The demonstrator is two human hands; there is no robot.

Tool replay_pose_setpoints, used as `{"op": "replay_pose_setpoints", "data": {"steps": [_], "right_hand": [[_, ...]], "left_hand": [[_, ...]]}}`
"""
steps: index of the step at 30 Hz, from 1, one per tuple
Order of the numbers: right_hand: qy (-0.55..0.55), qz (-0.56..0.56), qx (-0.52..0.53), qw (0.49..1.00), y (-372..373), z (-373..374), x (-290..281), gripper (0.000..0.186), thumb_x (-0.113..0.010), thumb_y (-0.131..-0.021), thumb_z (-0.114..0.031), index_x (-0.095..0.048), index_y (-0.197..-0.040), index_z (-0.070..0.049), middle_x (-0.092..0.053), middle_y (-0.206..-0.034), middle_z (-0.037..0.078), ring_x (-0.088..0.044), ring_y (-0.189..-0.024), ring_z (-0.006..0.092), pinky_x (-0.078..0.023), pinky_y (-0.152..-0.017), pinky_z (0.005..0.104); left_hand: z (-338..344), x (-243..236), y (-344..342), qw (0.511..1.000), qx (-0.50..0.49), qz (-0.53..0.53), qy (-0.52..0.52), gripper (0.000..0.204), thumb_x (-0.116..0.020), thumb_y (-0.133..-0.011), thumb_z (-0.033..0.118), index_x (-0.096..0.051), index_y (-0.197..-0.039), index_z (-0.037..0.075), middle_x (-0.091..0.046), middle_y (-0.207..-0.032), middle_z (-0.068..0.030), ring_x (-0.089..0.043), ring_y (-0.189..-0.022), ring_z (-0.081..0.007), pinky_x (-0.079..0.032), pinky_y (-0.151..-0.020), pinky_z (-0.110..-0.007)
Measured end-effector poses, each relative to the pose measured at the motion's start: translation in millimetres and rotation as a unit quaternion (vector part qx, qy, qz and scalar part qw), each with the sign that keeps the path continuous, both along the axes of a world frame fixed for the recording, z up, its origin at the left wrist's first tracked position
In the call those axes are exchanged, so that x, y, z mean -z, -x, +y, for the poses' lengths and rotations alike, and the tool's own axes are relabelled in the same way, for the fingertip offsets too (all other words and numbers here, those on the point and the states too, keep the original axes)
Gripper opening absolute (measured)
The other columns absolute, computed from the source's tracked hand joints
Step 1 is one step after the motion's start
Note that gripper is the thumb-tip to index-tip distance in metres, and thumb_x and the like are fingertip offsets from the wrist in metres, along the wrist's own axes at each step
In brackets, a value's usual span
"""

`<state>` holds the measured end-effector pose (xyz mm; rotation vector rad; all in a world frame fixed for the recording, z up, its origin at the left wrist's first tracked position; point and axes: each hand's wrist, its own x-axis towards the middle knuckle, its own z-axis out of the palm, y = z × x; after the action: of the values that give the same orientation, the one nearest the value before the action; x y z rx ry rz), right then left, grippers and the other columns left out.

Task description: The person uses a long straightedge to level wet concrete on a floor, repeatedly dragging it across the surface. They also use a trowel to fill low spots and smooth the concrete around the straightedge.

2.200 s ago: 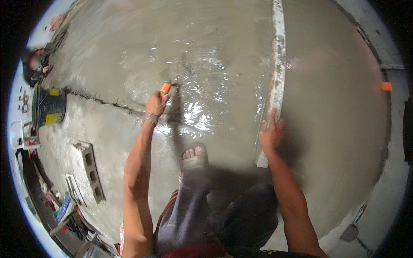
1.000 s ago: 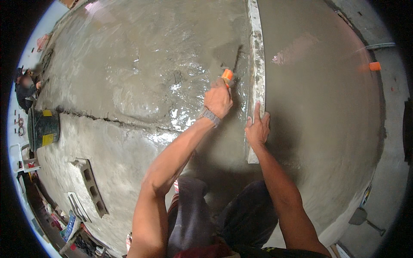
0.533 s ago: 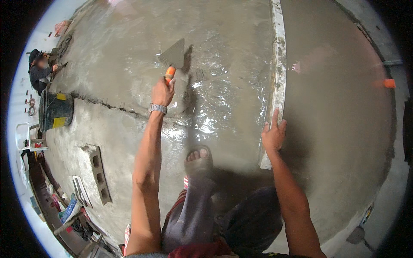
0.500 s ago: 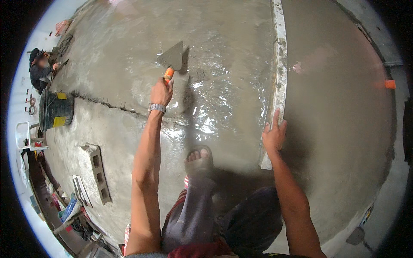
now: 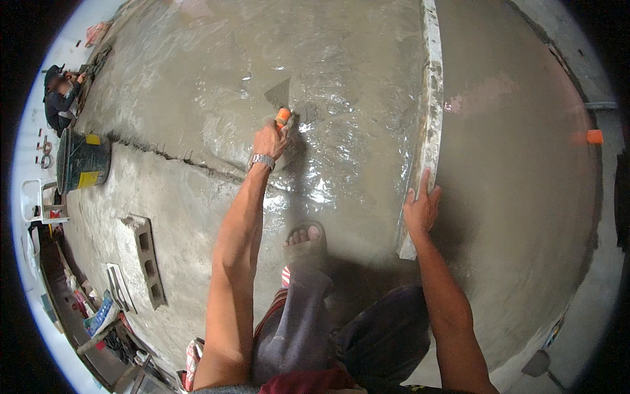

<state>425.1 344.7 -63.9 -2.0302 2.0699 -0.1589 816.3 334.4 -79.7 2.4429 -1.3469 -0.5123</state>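
Note:
In the head view my left hand (image 5: 270, 140) grips the orange handle of a trowel (image 5: 279, 92), whose triangular blade lies in the wet grey cement (image 5: 348, 157) in the middle. To the right, my right hand (image 5: 421, 207) is closed on the lower part of a long, cement-smeared straightedge (image 5: 431, 85), which runs up to the top of the picture, with smoother cement beyond it. My sandalled foot (image 5: 303, 241) is planted on the surface between my two arms.
At far left a co-worker (image 5: 60, 98) crouches, hands at the slab's edge. Nearby are a dark bucket (image 5: 82, 161), white chair (image 5: 33, 200), hollow block (image 5: 141, 259) and clutter along the left edge (image 5: 98, 322). An orange object (image 5: 594, 136) and shovel (image 5: 535, 363) lie at right.
My left hand swept rightward to the straightedge, came back left, and has since shifted slightly right with the trowel. My right hand stays on the straightedge. The co-worker's hands have moved upward.

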Motion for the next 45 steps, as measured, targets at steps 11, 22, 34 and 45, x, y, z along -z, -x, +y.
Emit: {"op": "replay_pose_setpoints", "data": {"steps": [11,22,34,45], "right_hand": [[0.01,0.021,-0.017,1.0,-2,1,2,0.076,-0.061,-0.086,-0.02,-0.02,-0.149,-0.023,-0.045,-0.114,0.024,-0.05,-0.103,0.0407,-0.045,-0.085,0.0464],[0.002,0.006,-0.018,1.0,5,-1,4,0.079,-0.062,-0.085,-0.02,-0.017,-0.15,-0.023,-0.043,-0.112,0.022,-0.051,-0.099,0.0384,-0.046,-0.082,0.0459],[-0.009,-0.007,-0.005,1.0,2,-1,-1,0.079,-0.062,-0.083,-0.019,-0.019,-0.149,-0.024,-0.043,-0.108,0.019,-0.05,-0.1,0.036,-0.046,-0.083,0.0436],[-0.005,0.0,0.004,1.0,-1,0,-5,0.077,-0.062,-0.083,-0.02,-0.021,-0.149,-0.023,-0.043,-0.105,0.018,-0.051,-0.097,0.0352,-0.046,-0.081,0.044]], "left_hand": [[10,14,-34,0.988,0.039,0.143,0.042,0.044,-0.061,-0.087,0.037,-0.057,-0.105,-0.004,-0.066,-0.082,-0.0182,-0.065,-0.072,-0.0312,-0.049,-0.064,-0.041],[30,-35,38,0.929,0.02,0.37,0.022,0.031,-0.063,-0.09,0.027,-0.06,-0.099,-0.002,-0.057,-0.067,-0.0009,-0.051,-0.056,-0.0104,-0.042,-0.054,-0.027],[65,-89,199,0.958,0.193,0.213,-0.007,0.035,-0.057,-0.088,0.017,-0.046,-0.116,-0.001,-0.059,-0.093,-0.0278,-0.06,-0.082,-0.0455,-0.047,-0.071,-0.05],[105,-107,233,0.958,0.195,0.208,-0.046,0.035,-0.054,-0.087,0.011,-0.038,-0.117,0.0,-0.052,-0.1,-0.0308,-0.057,-0.078,-0.0499,-0.046,-0.067,-0.054]]}}
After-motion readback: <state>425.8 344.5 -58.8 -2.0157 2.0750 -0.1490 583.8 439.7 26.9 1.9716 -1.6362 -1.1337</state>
